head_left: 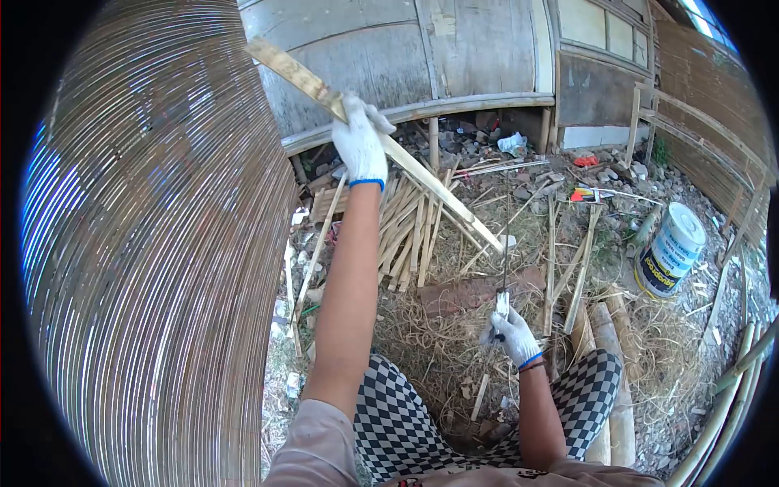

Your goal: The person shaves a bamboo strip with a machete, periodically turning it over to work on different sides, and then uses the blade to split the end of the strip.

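My left hand (359,142), in a white glove with a blue cuff, is closed around a long pale bamboo strip (438,188). The strip slants from the upper left down toward the middle, its lower end close beside the blade. In my gloved right hand (513,337) is a long knife (505,272), its thin blade pointing up and away from me and seen nearly edge-on. Under the raised bamboo strip lies a pile of split bamboo strips (414,231). A flat reddish-brown slab (462,294) rests on the ground near the knife.
A bamboo-slat wall (154,243) rises close on my left. Ahead is a weathered board wall (365,69). A white and blue bucket (672,247) stands at the right, with bamboo poles (734,398) nearer me. Thick bamboo pieces (607,341) lie by my right knee among shavings (665,357).
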`<state>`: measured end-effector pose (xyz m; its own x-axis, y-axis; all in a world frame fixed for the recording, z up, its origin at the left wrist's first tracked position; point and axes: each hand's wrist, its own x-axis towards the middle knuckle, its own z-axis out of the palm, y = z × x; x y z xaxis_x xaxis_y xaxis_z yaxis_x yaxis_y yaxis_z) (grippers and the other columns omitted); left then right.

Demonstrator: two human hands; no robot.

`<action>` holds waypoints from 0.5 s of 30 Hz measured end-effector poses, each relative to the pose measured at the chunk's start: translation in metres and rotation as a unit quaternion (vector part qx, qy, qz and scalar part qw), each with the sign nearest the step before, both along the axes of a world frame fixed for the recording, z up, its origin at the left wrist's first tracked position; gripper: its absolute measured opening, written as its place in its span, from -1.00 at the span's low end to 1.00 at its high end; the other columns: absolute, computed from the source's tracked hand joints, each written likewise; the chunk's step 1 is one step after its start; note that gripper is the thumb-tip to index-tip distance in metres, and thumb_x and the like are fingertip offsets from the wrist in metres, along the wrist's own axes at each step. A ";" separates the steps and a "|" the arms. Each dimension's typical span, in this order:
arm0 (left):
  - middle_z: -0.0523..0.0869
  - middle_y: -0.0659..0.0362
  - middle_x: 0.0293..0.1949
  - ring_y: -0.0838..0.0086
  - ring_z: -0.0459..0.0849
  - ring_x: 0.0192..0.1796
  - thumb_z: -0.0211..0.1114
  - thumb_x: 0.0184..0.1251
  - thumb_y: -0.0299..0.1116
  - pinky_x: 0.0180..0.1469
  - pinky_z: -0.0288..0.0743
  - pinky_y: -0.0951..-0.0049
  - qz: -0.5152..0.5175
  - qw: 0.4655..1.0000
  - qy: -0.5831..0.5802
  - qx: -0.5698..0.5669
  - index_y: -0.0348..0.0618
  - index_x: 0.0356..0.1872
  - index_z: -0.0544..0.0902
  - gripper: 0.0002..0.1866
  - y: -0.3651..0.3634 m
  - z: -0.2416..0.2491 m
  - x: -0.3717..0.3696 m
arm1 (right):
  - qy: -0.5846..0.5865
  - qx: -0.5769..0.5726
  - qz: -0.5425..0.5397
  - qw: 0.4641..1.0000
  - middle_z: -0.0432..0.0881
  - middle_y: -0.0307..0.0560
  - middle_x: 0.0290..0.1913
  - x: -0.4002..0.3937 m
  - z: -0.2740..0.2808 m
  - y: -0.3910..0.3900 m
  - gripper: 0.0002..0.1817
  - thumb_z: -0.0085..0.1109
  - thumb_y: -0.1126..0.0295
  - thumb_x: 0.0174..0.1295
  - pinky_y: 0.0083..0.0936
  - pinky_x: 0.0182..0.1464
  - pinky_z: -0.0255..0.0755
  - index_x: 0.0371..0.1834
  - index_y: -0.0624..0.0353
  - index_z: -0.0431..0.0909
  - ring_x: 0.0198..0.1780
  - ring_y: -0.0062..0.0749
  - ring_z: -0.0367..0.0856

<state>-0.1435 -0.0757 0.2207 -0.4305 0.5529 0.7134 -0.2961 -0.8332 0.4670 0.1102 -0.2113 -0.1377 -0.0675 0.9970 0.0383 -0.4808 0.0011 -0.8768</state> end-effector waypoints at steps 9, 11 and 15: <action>0.69 0.09 -0.12 0.24 0.74 -0.10 0.30 0.40 0.33 -0.01 0.70 0.11 -0.006 0.998 -0.069 -0.015 -0.14 0.06 0.55 -0.33 -0.011 -0.108 -0.036 | -0.100 -0.247 -0.104 0.958 0.57 -0.12 -0.58 -0.007 -0.131 0.013 -0.75 0.42 0.31 0.25 -0.30 -0.57 0.46 -0.40 0.19 0.55 -0.62 -0.27 0.60; 0.70 0.11 -0.19 0.24 0.73 -0.13 0.26 0.30 0.47 0.00 0.70 0.10 -0.032 0.998 -0.050 0.010 -0.13 0.01 0.57 -0.24 -0.020 -0.114 -0.053 | -0.242 -0.242 -0.110 0.933 0.68 -0.01 -0.49 0.001 -0.162 0.018 -0.70 0.46 0.24 0.20 -0.24 -0.46 0.55 -0.28 0.26 0.62 -0.52 -0.16 0.71; 0.64 0.16 -0.39 0.32 0.63 -0.30 0.09 0.03 0.74 -0.18 0.61 0.21 -0.104 0.993 -0.047 0.007 -0.11 -0.27 0.61 -0.07 -0.026 -0.124 -0.068 | -0.547 -0.176 -0.093 0.813 0.76 0.25 -0.28 -0.002 -0.189 0.014 -0.51 0.50 0.11 0.06 -0.17 -0.12 0.65 -0.15 0.31 0.64 -0.22 0.04 0.79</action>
<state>-0.2118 -0.1019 0.0969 -0.3720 0.6280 0.6835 -0.5048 -0.7548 0.4188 0.1078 -0.1973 -0.3266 0.2838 0.9303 -0.2325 0.5662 -0.3583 -0.7423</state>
